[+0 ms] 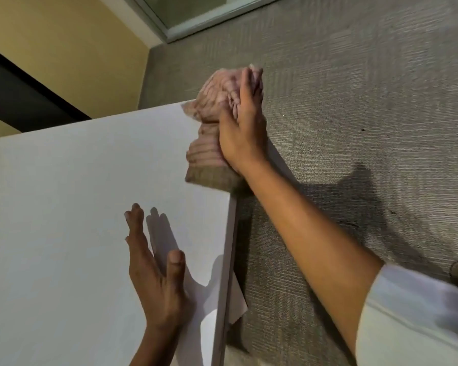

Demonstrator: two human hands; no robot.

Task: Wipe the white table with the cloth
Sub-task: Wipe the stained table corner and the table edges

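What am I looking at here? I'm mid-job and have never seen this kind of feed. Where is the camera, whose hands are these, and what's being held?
There is no machine: a person works with bare hands, and the single picture comes from a wide-angle camera on their head, looking forward and down. The big pale slab is the white table, seen from above; grey carpet lies beyond its edge. The right hand presses a bunched pinkish cloth at the table's far right corner, part of it hanging past the edge. The left hand is open with fingers spread over the tabletop, holding nothing; whether it touches the surface is unclear. Besides the cloth, nothing else shows on the table.
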